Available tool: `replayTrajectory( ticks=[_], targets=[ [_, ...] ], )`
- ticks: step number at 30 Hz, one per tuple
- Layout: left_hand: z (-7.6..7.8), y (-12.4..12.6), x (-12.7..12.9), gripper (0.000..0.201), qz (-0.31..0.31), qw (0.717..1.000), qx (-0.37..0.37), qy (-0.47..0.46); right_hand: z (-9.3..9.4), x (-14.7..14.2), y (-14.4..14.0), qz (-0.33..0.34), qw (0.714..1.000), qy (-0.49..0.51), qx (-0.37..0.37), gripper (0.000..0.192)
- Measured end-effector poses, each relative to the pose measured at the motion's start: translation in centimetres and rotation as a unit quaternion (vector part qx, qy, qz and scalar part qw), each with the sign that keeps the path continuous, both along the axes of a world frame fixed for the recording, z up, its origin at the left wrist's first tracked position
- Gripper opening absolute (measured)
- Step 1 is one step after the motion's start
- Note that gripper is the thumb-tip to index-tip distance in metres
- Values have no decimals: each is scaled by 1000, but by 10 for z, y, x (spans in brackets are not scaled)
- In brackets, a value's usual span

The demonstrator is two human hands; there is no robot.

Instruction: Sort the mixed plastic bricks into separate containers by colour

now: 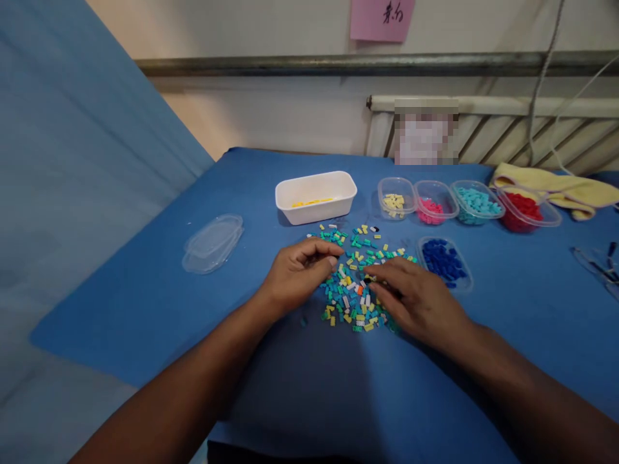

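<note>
A loose pile of small toy building bricks [355,301] in teal, green, pale yellow, white and a little orange lies on the blue cloth. My left hand [302,274] is at the pile's left side, its thumb and forefinger tips brought close together; whatever they might hold is hidden. Over the right side of the pile, my right hand [416,299] has its thumb and forefinger closed about a small black brick [368,280]. Just beyond that hand stands a clear tub of dark blue bricks [442,260].
Behind the pile stands a white tub [316,214] with yellow pieces inside. Clear tubs of cream bricks [394,203], pink bricks [430,209], turquoise bricks [477,202] and red bricks [522,209] line the back right. Clear lids [213,243] lie left; a yellow cloth [546,187] lies right.
</note>
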State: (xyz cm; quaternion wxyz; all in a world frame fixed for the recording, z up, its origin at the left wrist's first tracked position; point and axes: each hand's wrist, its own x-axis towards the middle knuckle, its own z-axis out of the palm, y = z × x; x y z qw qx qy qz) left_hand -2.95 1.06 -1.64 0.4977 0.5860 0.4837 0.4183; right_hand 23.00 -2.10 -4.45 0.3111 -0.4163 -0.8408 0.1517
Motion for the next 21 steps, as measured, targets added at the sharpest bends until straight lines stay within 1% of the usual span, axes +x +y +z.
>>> replayTrajectory(
  ticks=[3,6,9,12,14,16,18,21],
  targets=[
    [1,-1,-3,18,-9,999,26,17,-2,-4,4,26,997,-67,-7,26],
    [1,-3,-4,16,-33,998,43,39,-1,-4,5,21,996,-80,-14,23],
    [3,-6,-4,16,-57,997,36,44,0,-2,4,11,996,-89,-16,20],
    [5,-10,-2,18,-72,997,15,25,3,-1,3,-4,996,-92,-15,17],
    [5,-12,1,19,-78,997,-17,4,5,-1,2,-10,998,-61,-19,13],
    [4,-14,5,21,-79,995,-62,-20,8,-1,0,-6,999,7,-37,11],
    [2,-15,9,21,-83,991,-94,-36,9,-4,-3,-4,994,87,-67,14],
    [1,-17,14,19,-102,989,-100,-41,7,-8,-9,-22,978,164,-127,18]
  ],
)
